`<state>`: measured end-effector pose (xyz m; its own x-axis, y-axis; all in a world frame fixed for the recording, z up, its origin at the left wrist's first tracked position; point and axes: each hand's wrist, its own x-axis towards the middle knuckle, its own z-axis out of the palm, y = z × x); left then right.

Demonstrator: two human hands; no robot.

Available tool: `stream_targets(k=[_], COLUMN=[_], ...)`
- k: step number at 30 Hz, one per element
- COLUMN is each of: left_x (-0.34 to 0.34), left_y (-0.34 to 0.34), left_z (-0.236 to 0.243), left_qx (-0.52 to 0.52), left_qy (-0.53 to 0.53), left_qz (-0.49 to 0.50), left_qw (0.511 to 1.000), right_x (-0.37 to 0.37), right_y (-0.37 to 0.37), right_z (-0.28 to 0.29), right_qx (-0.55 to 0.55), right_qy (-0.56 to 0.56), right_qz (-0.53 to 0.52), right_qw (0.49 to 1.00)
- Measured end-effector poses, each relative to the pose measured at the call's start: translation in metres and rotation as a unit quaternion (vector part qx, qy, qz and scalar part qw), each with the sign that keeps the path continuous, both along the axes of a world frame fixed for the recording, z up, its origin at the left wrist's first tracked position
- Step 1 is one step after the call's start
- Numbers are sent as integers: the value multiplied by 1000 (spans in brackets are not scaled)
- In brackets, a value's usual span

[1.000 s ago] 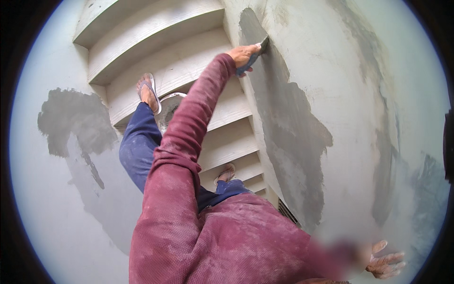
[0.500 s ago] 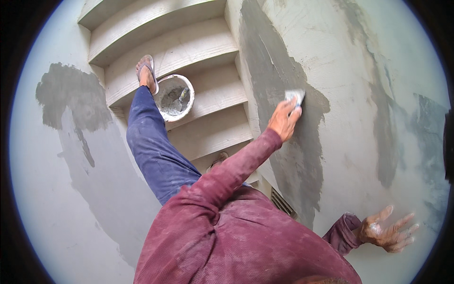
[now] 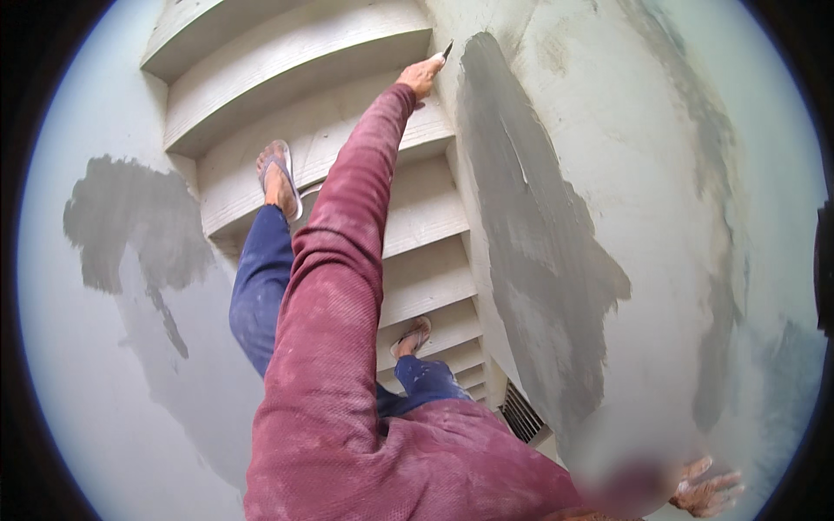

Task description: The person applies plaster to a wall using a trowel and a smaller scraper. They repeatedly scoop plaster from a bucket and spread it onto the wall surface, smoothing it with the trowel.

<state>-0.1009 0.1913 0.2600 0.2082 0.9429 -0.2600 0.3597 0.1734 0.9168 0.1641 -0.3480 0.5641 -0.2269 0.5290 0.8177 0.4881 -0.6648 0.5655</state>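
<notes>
My left hand (image 3: 423,76) reaches far up along the side of the stairs, its fingers closed round a putty knife. The knife (image 3: 447,49) shows nearly edge-on as a thin dark line, close to the upper end of a wet grey plaster patch (image 3: 539,252) on the right wall. At the lower right, my right hand (image 3: 708,491) is spread with its fingers apart against the wall and holds nothing. A blurred area covers its wrist. Behind my left sleeve, only a bit of the rim of a white bucket (image 3: 309,188) shows; its contents are hidden.
Pale stairs (image 3: 426,208) run between two walls, and my sandalled feet stand on different steps. Another dark grey patch (image 3: 139,217) marks the left wall. A slatted vent (image 3: 521,415) sits low by the right wall.
My left hand has swung off the middle of the grey patch, up and left toward the stair edge, with the putty knife. My sleeve now covers the bucket. The right hand appears lower in view.
</notes>
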Motion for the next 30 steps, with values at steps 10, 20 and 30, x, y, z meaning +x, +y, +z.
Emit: stream_targets(k=[10,20,30], left_x=[21,58,99], left_y=[50,-79,-267], left_z=[-43,-14,-9], left_qx=[-92,-88,-16], left_qy=[-50,-62,-159], left_qz=[-73,-105,-149], left_qw=[992,989,976], right_x=[-2,-5,12], right_y=[15,13,-6], right_z=[0,-4,5], right_qx=[-48,-39,24], right_qy=[-22,-10,-32], right_qz=[-87,-84,23], right_qw=[995,996,999])
